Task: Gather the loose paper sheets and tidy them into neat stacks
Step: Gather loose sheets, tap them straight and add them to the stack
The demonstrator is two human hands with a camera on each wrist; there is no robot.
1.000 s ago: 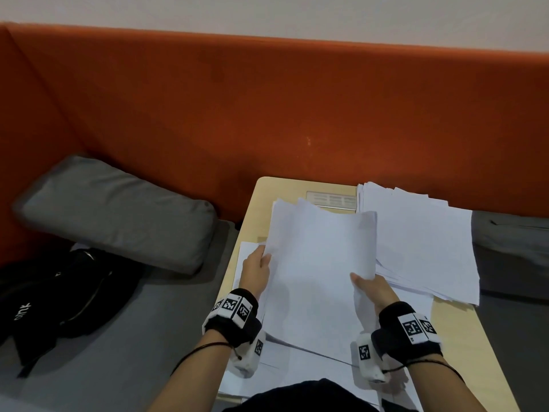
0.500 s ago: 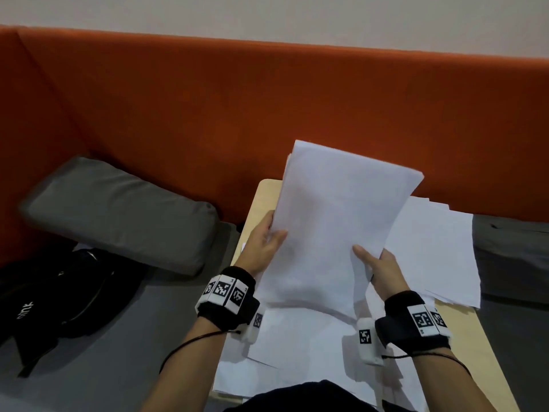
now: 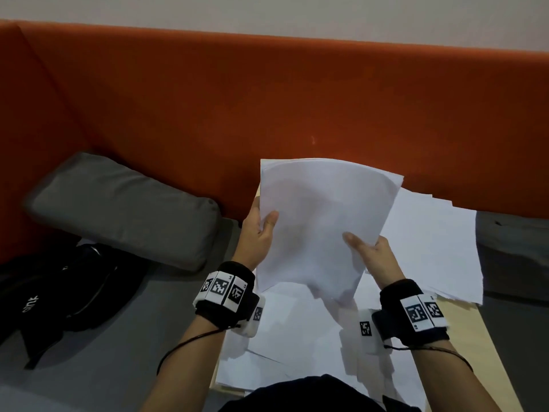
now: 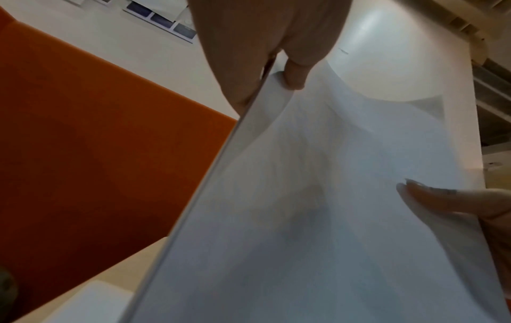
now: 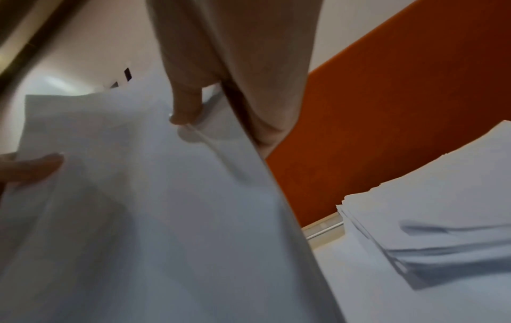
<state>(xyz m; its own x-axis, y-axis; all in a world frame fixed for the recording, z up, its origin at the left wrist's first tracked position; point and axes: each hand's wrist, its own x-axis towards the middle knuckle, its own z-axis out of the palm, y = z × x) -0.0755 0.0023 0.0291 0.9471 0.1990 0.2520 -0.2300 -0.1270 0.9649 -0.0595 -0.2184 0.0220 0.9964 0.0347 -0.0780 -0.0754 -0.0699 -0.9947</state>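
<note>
Bundle of sheets [image 3: 320, 221] held upright above the wooden table [image 3: 472, 346], bottom edge clear of the loose sheets [image 3: 297, 331] lying there. Left hand [image 3: 257, 233] pinching the bundle's left edge, thumb in front, fingers behind; right hand [image 3: 375, 257] clamped on the right edge the same way. Top edge bowing, middle bulging. To the right of the bundle, a fanned, ragged pile [image 3: 430, 242] on the same table. Risks: uneven squeeze buckling or creasing the bundle; inner sheets sliding out if either pinch slackens; tapping down onto the loose sheets rather than bare table, leaving edges crooked.
</note>
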